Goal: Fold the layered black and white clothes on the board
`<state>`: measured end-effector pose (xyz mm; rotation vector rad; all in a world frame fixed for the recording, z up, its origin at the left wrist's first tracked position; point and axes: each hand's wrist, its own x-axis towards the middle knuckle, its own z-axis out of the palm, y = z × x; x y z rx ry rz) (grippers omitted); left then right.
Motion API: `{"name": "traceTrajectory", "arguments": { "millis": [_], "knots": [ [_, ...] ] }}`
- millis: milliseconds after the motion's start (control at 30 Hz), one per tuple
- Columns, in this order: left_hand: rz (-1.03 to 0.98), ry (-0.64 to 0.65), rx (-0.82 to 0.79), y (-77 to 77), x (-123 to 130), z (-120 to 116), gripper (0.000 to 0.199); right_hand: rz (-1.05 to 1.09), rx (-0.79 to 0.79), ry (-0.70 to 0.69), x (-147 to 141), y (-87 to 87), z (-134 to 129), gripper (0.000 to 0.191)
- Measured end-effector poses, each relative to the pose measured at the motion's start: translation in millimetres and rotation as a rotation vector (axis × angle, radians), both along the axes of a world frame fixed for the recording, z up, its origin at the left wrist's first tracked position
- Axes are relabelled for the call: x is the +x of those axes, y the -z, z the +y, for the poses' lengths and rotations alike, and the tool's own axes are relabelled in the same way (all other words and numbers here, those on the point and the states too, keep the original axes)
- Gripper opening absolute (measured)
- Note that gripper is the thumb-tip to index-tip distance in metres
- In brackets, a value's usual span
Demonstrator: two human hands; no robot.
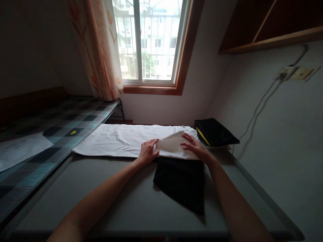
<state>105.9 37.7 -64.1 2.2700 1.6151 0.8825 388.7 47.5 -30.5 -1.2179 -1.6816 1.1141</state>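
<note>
A long white cloth (121,139) lies folded across the grey table. Over its right part, a pale flap (170,143) is raised a little. My left hand (149,151) pinches the flap's left edge between thumb and fingers. At the flap's right side is my right hand (194,147), its fingers spread and their tips near the flap's corner; whether they touch it is unclear. A black piece of fabric (180,183) sticks out from beneath the white cloth toward me.
Folded black fabric with a yellow strip (218,132) rests at the table's (101,191) back right. On the left, a checkered bed (83,112) carries a white sheet of paper (25,148). Cables hang from a wall socket (287,72) at right.
</note>
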Motion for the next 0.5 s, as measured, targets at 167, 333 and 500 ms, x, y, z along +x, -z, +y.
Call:
{"name": "traceTrajectory", "arguments": {
  "millis": [167, 333, 500],
  "knots": [
    [0.112, -0.141, -0.043, 0.5, 1.3, 1.0, 0.051, -0.353, 0.27, 0.065, -14.1, 24.9, 9.1, 0.073],
    [0.131, -0.148, -0.072, -1.4, -2.7, 4.4, 0.051, -0.782, 0.322, 0.183, -10.8, 31.2, 10.1, 0.043],
    [0.164, -0.147, -0.08, -4.4, -11.0, 9.2, 0.045, -0.969, 0.286, 0.29, -10.8, 19.7, 1.5, 0.039]
  ]
}}
